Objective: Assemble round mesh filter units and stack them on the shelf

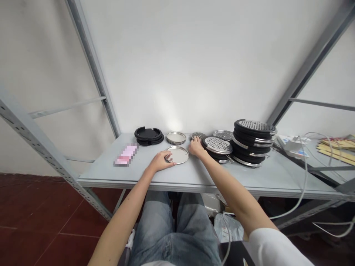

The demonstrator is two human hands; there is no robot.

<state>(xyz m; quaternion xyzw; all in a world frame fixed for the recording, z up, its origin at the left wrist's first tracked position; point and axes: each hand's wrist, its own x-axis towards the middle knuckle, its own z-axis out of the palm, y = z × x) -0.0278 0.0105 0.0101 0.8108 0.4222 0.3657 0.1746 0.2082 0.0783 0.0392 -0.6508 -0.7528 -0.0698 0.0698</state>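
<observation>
In the head view, a shallow round metal tray (179,155) with a raised rim lies on the grey table. My left hand (163,161) has its thumb and fingers around the tray's left edge. My right hand (196,146) is at the front of some small perforated metal discs (198,136), its bent fingers closed at a disc's edge; the fingertips are partly hidden. Just right of that hand is a black ring unit with a perforated metal top (217,144). Behind the tray sits a low stack of similar round trays (176,137).
Black plastic rings (149,136) are stacked at the back left, near a blurred pink object (126,155). A tall stack of black-and-metal round units (253,142) stands on the right. Metal uprights (91,62) frame the table (155,179); a white cable (302,195) hangs at the right.
</observation>
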